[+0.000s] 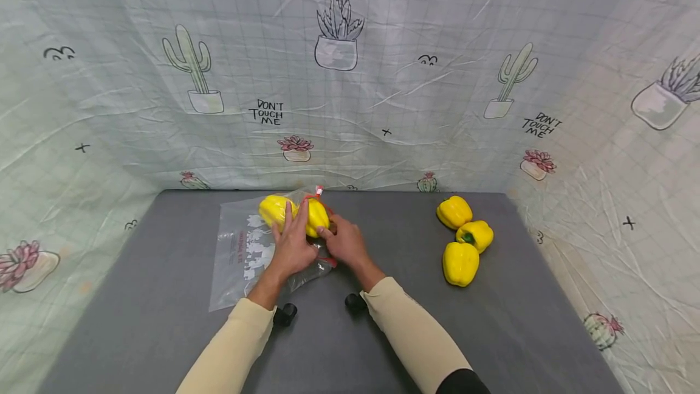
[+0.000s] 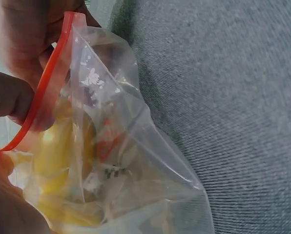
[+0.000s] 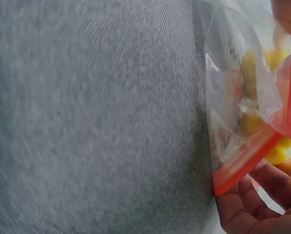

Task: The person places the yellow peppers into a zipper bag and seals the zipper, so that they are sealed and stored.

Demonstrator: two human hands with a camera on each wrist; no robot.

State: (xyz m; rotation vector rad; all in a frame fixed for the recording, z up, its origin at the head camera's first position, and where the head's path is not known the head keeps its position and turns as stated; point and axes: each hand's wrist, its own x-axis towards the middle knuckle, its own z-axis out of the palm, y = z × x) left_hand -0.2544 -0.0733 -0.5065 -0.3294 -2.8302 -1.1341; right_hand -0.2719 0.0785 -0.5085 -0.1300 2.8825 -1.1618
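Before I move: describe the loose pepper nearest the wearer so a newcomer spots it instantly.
On the grey table, right of the clear bag, lie three loose yellow peppers. Take the pepper nearest the person, lowest in the head view; both neighbours lie farther back.

We stretch both forearms (image 1: 235, 336) in from the near side, our left hand (image 1: 295, 251) back-up with fingers extended toward the far side, our right hand (image 1: 347, 242) close beside it, angled leftward, fingers bent.

Curtained-off tabletop workspace, cactus-print cloth (image 1: 383, 96) on three sides, grey table (image 1: 394, 230), room type unclear
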